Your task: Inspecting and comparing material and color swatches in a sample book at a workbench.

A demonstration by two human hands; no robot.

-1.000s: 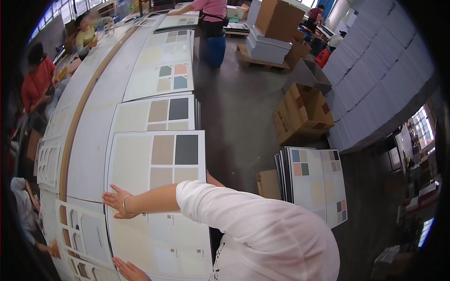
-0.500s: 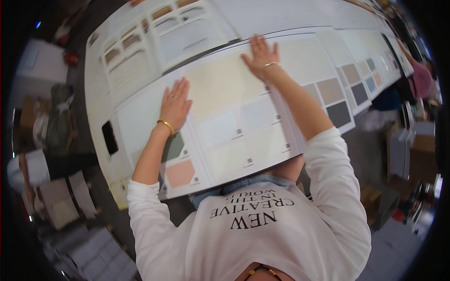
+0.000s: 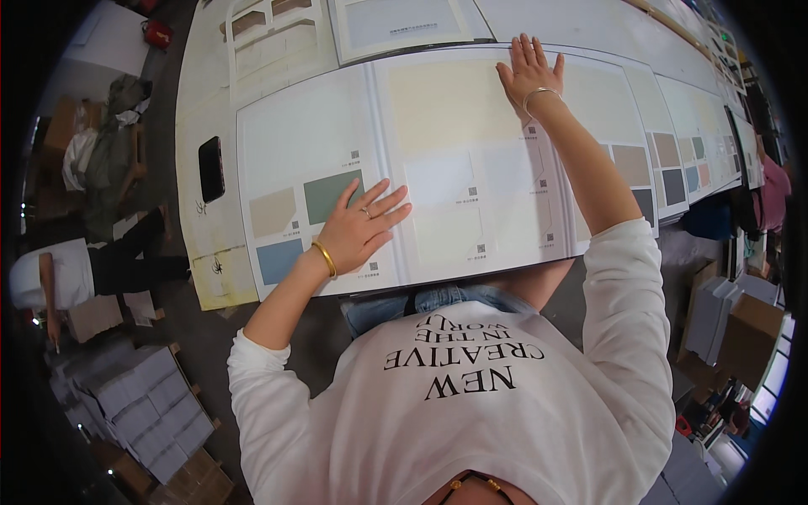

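Note:
A large colour sample book (image 3: 438, 181) lies spread out on the table in front of me, its pages carrying pale and coloured swatches. My left hand (image 3: 362, 223) rests on the left page near the fold, fingers spread, partly over a green swatch (image 3: 328, 198) and hiding another below it. Farther off, my right hand (image 3: 532, 77) lies flat on the cream swatch (image 3: 450, 93) near the page's top edge, fingers stretched out. Neither hand grips anything. A blue swatch (image 3: 279, 263) shows at the left page's lower corner.
A black phone (image 3: 211, 167) lies on the table (image 3: 202, 244) left of the book. Cut-out white frames (image 3: 282, 50) lie beyond it. More sample sheets (image 3: 673, 143) overlap along the right. Stacked white sheets (image 3: 147, 412) stand at lower left; people are at both sides.
My left hand has slid nearer to me along the fold, uncovering more of the left page. My right hand has moved a little to the right and farther away. The view has shifted.

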